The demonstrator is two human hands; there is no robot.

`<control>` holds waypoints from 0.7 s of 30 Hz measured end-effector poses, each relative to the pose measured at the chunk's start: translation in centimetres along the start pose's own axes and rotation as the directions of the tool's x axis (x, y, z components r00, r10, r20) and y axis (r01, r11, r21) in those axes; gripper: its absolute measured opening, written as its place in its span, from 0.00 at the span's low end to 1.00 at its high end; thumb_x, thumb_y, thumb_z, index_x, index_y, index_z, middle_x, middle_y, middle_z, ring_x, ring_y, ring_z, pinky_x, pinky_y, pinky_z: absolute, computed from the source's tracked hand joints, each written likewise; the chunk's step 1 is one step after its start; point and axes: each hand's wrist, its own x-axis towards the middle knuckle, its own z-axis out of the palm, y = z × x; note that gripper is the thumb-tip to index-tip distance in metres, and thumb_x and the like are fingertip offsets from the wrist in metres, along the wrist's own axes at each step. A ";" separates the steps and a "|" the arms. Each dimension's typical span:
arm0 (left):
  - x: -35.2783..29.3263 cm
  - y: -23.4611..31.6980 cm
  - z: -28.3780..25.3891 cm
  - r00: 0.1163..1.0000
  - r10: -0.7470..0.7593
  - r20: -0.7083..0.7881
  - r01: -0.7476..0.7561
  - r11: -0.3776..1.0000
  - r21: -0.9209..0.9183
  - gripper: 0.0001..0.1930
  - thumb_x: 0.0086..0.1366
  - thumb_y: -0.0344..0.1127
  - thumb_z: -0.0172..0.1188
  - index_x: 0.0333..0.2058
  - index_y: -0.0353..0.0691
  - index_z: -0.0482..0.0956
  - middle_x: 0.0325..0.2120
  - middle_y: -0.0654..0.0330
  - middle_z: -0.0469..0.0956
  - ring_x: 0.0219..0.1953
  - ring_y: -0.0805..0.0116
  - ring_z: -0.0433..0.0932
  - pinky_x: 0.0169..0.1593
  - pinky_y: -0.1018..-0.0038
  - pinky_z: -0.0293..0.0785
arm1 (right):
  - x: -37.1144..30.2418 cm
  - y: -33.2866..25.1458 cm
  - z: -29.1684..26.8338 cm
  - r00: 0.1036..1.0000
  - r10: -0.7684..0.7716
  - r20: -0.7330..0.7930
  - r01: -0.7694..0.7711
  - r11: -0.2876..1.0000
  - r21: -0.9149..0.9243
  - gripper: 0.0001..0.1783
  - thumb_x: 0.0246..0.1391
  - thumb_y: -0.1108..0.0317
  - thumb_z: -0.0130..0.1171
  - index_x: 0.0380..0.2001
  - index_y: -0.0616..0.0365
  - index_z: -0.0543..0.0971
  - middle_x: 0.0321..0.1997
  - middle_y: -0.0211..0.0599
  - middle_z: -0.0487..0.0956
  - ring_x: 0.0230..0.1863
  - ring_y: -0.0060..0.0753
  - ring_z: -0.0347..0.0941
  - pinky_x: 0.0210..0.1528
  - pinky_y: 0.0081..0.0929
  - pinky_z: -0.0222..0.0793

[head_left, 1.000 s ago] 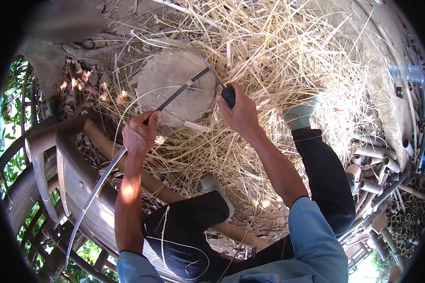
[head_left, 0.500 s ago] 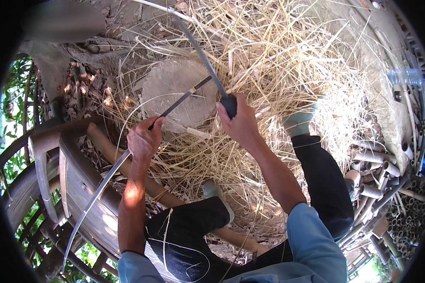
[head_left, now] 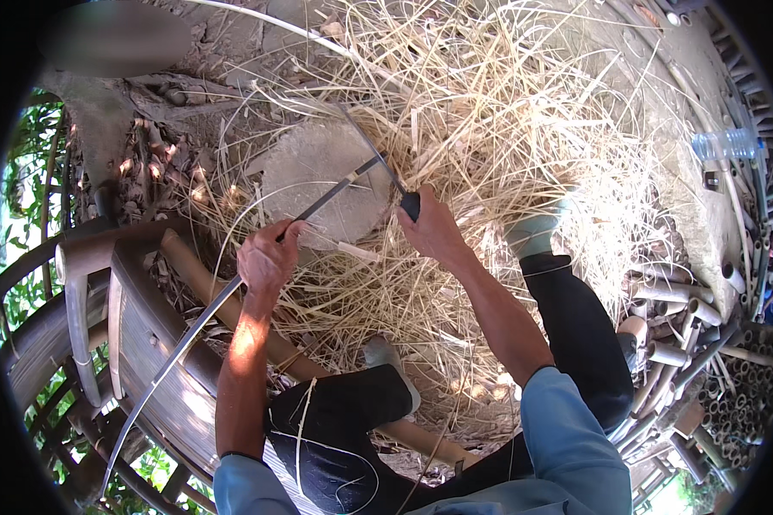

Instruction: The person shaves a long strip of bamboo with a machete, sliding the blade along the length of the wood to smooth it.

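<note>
Pale shavings (head_left: pixel 507 112) spread wide over the ground. Round wooden block (head_left: pixel 305 193) at their near edge. Long narrow strip (head_left: pixel 204 321) runs diagonally, lower left to upper right, its far end above the block, in front of the hands. Left hand (head_left: pixel 269 257) closed around it partway along. Right hand (head_left: pixel 434 227), nearer that far end, fingers wrapped on the dark handle (head_left: pixel 411 204) of a knife; blade (head_left: pixel 365 137) slants across the strip's tip. Contact pressure: can't tell.

Knife handle (head_left: pixel 410 205) black, shavings (head_left: pixel 507 112) pale yellow (sleeves (head_left: pixel 567 429) light blue).
</note>
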 end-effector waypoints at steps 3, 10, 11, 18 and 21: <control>0.6 0.5 0.3 0.997 0.063 -0.052 -0.063 0.998 0.008 0.17 0.64 0.54 0.64 0.38 0.47 0.89 0.32 0.52 0.86 0.32 0.48 0.84 0.37 0.58 0.79 | 0.4 0.1 -0.5 0.995 -0.073 -0.063 0.071 0.997 -0.020 0.23 0.64 0.56 0.58 0.46 0.65 0.65 0.26 0.57 0.78 0.24 0.56 0.79 0.24 0.47 0.71; 0.3 -0.2 0.7 0.990 0.080 -0.117 -0.087 0.995 -0.052 0.17 0.64 0.54 0.63 0.37 0.47 0.88 0.31 0.52 0.85 0.32 0.49 0.85 0.36 0.58 0.80 | -5.7 -7.5 -4.4 0.929 -0.230 -0.289 0.313 0.906 0.284 0.22 0.63 0.60 0.63 0.46 0.65 0.67 0.20 0.41 0.74 0.18 0.32 0.76 0.18 0.32 0.70; 0.2 -0.5 0.7 0.992 0.089 -0.087 -0.091 0.996 -0.022 0.16 0.64 0.52 0.64 0.36 0.47 0.88 0.31 0.53 0.86 0.30 0.49 0.85 0.35 0.60 0.80 | -5.1 -6.8 -3.2 0.881 -0.267 -0.391 0.388 0.880 0.275 0.21 0.61 0.64 0.64 0.46 0.65 0.67 0.19 0.40 0.74 0.16 0.36 0.75 0.18 0.32 0.70; 0.5 0.1 0.8 0.987 0.134 -0.087 -0.131 0.991 0.040 0.14 0.65 0.49 0.65 0.37 0.46 0.88 0.30 0.54 0.86 0.29 0.50 0.85 0.33 0.61 0.80 | -0.5 1.1 0.5 0.926 -0.217 -0.311 0.268 0.954 0.133 0.19 0.59 0.67 0.64 0.43 0.65 0.66 0.22 0.53 0.78 0.21 0.50 0.80 0.20 0.40 0.71; 0.7 -0.2 1.0 0.975 0.174 -0.139 -0.175 0.984 0.004 0.14 0.65 0.50 0.64 0.36 0.48 0.88 0.29 0.52 0.85 0.28 0.49 0.84 0.31 0.59 0.79 | 0.6 3.0 1.9 0.938 -0.212 -0.273 0.244 0.966 0.088 0.20 0.59 0.66 0.65 0.42 0.66 0.66 0.22 0.53 0.77 0.21 0.57 0.79 0.20 0.44 0.70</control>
